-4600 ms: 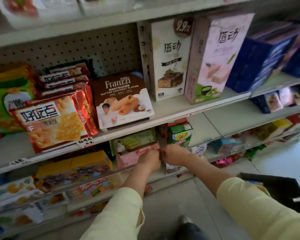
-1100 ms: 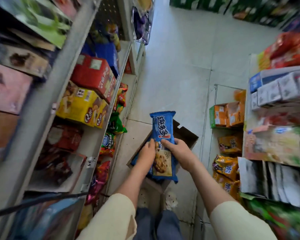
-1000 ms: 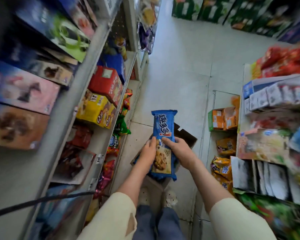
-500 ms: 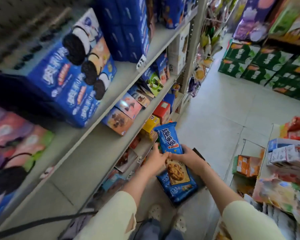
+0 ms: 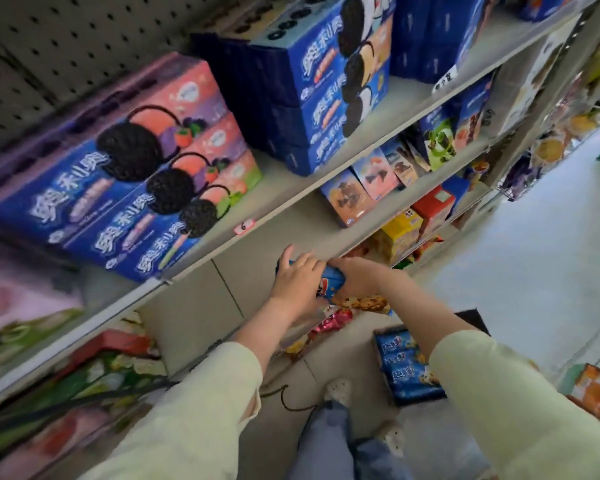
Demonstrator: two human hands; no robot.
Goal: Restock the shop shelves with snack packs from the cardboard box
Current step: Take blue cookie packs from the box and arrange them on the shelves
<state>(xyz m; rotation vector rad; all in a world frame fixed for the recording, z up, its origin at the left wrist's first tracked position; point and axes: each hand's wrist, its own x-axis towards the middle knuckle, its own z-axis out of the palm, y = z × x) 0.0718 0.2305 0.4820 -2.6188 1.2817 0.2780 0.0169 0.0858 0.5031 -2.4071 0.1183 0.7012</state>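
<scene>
A blue cookie pack [image 5: 333,284] lies flat between both my hands at the front edge of a bare grey shelf [image 5: 257,261]. My left hand [image 5: 297,277] presses on its far end. My right hand [image 5: 355,275] grips its near side, and the cookie picture on the pack sticks out under that wrist. Down on the floor the cardboard box [image 5: 471,315] holds several more blue packs [image 5: 404,365], partly hidden by my right sleeve.
Blue sandwich-cookie boxes [image 5: 146,188] fill the shelf above, with another stack [image 5: 326,91] further right. Small snack boxes [image 5: 368,181] stand to the right on the bare shelf. Bags hang at the shelf's end [image 5: 551,147]. The aisle floor [image 5: 534,271] is light tile.
The view swung from the aisle floor up to the shelves. Both hands carried the blue pack up from over the box and laid it flat at the shelf edge.
</scene>
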